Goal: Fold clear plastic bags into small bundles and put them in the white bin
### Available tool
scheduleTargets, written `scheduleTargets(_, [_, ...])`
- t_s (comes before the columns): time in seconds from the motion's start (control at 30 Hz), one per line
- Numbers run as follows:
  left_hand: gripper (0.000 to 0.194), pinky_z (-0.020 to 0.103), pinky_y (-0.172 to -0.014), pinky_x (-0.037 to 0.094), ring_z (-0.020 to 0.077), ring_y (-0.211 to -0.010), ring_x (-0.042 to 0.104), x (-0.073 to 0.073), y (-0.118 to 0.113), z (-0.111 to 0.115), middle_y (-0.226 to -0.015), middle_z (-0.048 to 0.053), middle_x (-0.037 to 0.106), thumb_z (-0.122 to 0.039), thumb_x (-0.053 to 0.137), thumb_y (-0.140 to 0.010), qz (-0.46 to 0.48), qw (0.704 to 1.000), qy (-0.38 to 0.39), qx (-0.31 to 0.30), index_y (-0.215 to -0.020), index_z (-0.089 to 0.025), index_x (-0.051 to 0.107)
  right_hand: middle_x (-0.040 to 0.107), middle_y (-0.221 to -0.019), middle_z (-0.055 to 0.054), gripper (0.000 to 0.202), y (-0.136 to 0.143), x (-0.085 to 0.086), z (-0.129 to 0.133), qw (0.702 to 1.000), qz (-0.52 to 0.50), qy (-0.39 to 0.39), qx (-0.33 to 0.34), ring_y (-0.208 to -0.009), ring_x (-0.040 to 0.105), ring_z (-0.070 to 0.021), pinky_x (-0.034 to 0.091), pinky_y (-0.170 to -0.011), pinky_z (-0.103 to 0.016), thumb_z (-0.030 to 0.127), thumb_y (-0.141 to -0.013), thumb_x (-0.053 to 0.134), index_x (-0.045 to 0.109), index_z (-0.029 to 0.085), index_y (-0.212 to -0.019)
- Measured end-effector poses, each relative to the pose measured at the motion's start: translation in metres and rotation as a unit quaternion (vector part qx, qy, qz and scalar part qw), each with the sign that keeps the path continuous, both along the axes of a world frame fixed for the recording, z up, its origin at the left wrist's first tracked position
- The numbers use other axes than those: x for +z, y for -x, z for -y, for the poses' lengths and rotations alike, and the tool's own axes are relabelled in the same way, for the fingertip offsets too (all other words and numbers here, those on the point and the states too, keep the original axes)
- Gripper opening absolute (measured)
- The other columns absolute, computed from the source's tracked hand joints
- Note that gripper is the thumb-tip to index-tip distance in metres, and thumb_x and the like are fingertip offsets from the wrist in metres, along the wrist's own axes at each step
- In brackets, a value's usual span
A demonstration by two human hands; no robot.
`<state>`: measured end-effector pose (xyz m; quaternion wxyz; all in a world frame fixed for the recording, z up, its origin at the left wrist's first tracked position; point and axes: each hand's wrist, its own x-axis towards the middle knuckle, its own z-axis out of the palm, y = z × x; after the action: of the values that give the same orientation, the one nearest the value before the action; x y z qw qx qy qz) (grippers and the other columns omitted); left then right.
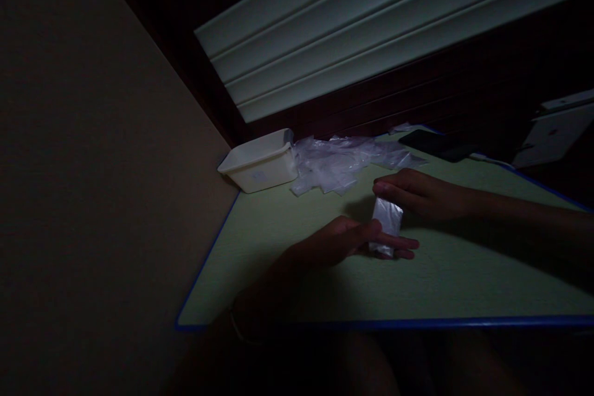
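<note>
Between my two hands is a small white packet in shiny clear plastic [388,215], held above the pale green table [445,284]. My left hand [346,238] grips its lower part, the thumb lying in front and some fingers stretched out past its right side. At the packet's top end, the thumb and curled fingers of my right hand [415,192] are closed on it. The light is dim, so what the plastic contains cannot be made out.
A heap of clear plastic bags [336,164] lies at the back of the table, beside a white plastic bin [262,164]. Farther right is a flat dark device [436,144] with a pale cable. A wall [139,185] borders the left side.
</note>
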<state>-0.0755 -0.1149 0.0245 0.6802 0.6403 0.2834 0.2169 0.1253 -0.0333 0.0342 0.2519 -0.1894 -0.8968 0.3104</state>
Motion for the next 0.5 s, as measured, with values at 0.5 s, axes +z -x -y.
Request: scheduleTargets(0.5, [0.067, 0.048, -0.109, 0.033, 0.0279, -0.122, 0.055, -0.0008, -0.002, -0.0006, -0.134, 0.021, 0.055, -0.055, 0.023, -0.097, 0.001, 0.999, 0.047, -0.002, -0.113, -0.006, 0.066, 0.035, -0.058, 0.003, 0.047, -0.0042, 0.0004, -0.0056, 1.0, -0.009, -0.008, -0.008, -0.052, 0.034, -0.0105, 0.031, -0.05, -0.026, 0.054, -0.096, 0.032, 0.041, 0.02, -0.064])
